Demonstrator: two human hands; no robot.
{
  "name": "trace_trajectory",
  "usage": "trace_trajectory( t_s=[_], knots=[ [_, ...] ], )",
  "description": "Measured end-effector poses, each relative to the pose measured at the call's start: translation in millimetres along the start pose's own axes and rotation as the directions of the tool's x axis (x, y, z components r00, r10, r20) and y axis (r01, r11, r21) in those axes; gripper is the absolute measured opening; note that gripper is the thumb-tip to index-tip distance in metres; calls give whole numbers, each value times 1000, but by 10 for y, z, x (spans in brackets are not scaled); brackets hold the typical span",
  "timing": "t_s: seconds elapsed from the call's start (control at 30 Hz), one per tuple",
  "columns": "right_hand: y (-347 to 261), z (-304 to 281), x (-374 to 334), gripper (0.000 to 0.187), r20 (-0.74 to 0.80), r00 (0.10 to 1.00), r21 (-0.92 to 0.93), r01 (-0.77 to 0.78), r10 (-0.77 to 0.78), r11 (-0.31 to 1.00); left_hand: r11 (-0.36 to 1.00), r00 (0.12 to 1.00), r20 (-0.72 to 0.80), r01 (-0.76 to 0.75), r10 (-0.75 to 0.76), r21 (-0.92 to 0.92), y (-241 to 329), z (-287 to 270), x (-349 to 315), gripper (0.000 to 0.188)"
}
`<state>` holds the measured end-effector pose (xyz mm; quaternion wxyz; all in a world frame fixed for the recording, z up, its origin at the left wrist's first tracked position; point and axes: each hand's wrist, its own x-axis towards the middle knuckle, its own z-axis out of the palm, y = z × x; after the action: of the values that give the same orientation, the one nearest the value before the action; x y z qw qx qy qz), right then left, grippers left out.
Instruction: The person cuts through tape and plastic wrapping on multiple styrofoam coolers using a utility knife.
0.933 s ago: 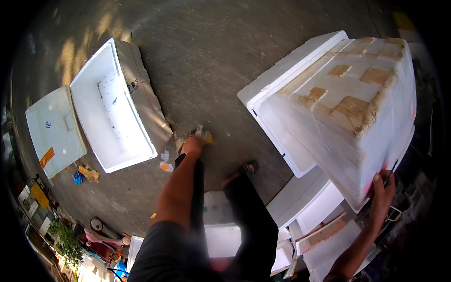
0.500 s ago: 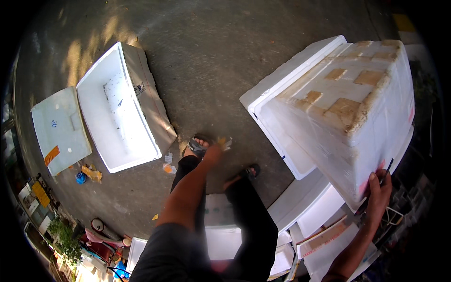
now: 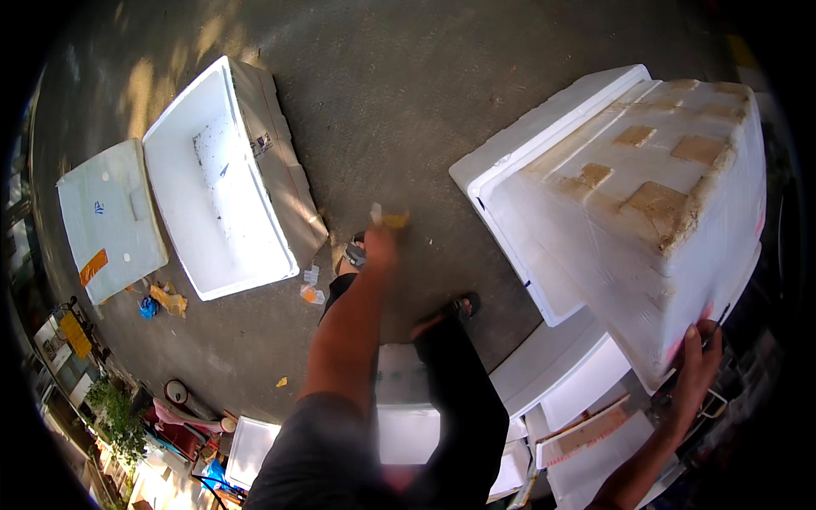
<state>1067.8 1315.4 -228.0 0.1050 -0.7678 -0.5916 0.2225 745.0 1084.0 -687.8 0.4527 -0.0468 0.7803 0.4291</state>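
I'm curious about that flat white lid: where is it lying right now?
The flat white lid lies on the ground at the far left of the head view, right beside the open white foam box, with scraps of litter near its lower corner.

The person wears a dark charcoal short-sleeved shirt and black trousers. Both forearms are bare from the sleeve down, and the left hand (image 3: 380,248) and right hand (image 3: 697,365) are ungloved. On the feet are dark open sandals (image 3: 355,252) with straps, toes uncovered.
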Motion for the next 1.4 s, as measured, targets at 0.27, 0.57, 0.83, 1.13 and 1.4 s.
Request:
trace_trajectory(
  t_s=[0.27,0.57,0.83,1.13,1.4],
  knots=[
    [73,-65,117,22,56,995,2,78,-78,997,971,984,158,-38,77,-237,1767,-222,358,24],
    [-155,26,-46,22,198,978,143,32,-60,989,977,851,492,215,-184,-7,2111,-1066,-1284,53],
    [231,68,220,27,150,967,98,193,-206,976,940,940,234,292,-247,-179,1663,-2233,-2636,55],
    [-93,-313,-882,26,425,889,411,-356,169,839,920,914,396,-229,91,318,1254,-2651,-2936,33],
    [180,-91,-2199,31,610,691,272,-643,388,716,767,661,640,-150,-392,624,3085,-3206,-3222,61]
  ],
)
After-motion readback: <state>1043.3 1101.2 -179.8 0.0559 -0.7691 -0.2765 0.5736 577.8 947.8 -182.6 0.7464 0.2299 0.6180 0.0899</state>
